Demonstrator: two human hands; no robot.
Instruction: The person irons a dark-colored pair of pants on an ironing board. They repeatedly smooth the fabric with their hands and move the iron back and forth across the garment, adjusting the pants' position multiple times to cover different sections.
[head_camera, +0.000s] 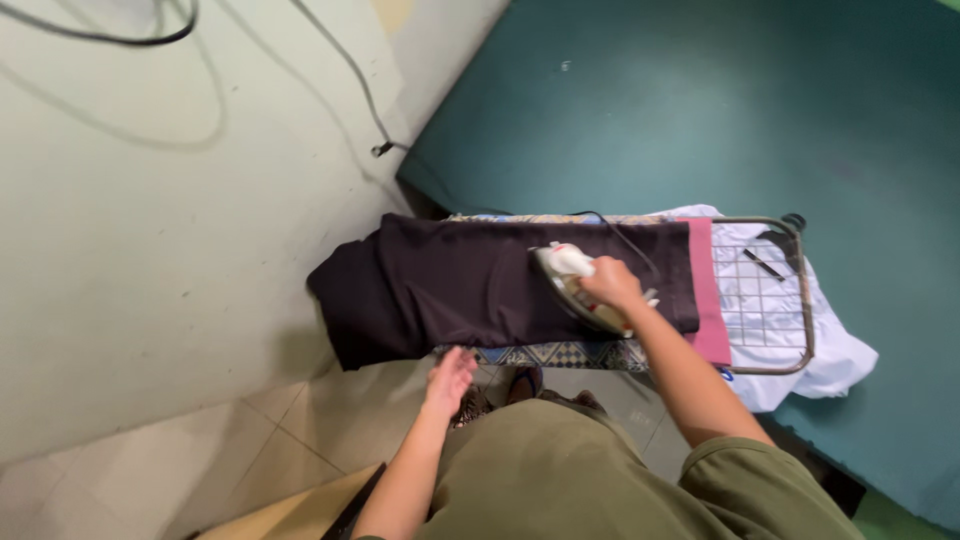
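A dark garment (440, 285) lies spread over an ironing board (560, 353) with a patterned cover. My right hand (608, 282) grips the handle of a white iron (566, 266) that rests on the right part of the garment. My left hand (448, 380) hovers with fingers apart just below the board's near edge, touching nothing. A pink cloth (706, 300) shows under the garment's right end. The iron's black cord (620, 235) runs up over the garment.
A metal wire rack (790, 300) at the board's right end holds a small black object and lies over white fabric (835, 360). A green mattress (720, 110) sits behind. A pale wall with cables is at left; tiled floor lies below.
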